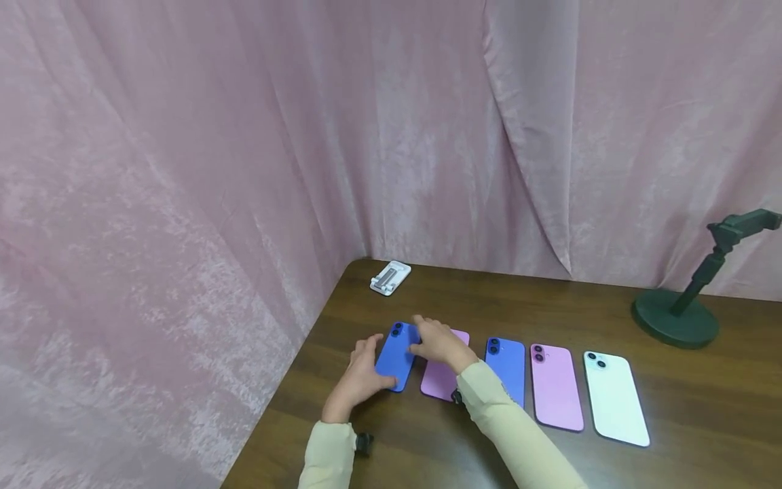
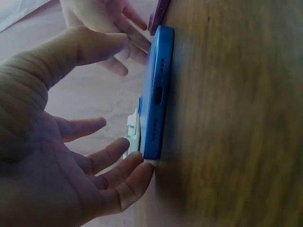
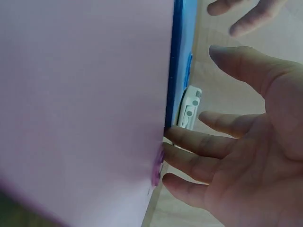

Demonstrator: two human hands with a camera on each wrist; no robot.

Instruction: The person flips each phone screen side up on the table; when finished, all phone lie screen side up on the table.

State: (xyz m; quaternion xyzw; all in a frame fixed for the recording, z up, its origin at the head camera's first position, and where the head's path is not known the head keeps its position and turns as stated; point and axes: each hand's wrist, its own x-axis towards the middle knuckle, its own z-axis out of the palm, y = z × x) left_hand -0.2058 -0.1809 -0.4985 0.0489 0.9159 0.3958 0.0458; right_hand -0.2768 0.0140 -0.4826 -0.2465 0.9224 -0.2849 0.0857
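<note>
A blue phone (image 1: 396,356) lies back up at the left end of a row of phones on the wooden table. My left hand (image 1: 360,375) is at its left side, fingers spread; in the left wrist view, fingertips (image 2: 142,170) are at the phone's edge and the thumb stands apart. On the other side, my right hand (image 1: 438,341) reaches over a pink phone (image 1: 437,380), partly hidden by it, with fingers near the blue phone's upper right edge. In the right wrist view those fingers are loosely extended, and I cannot tell whether they touch it.
Farther right lie a second blue phone (image 1: 510,370), another pink phone (image 1: 557,390) and a pale mint phone (image 1: 617,401). A white folded stand (image 1: 390,278) lies at the back left corner. A dark green stand (image 1: 675,319) is at the back right. Pink curtains (image 1: 427,136) hang behind the table.
</note>
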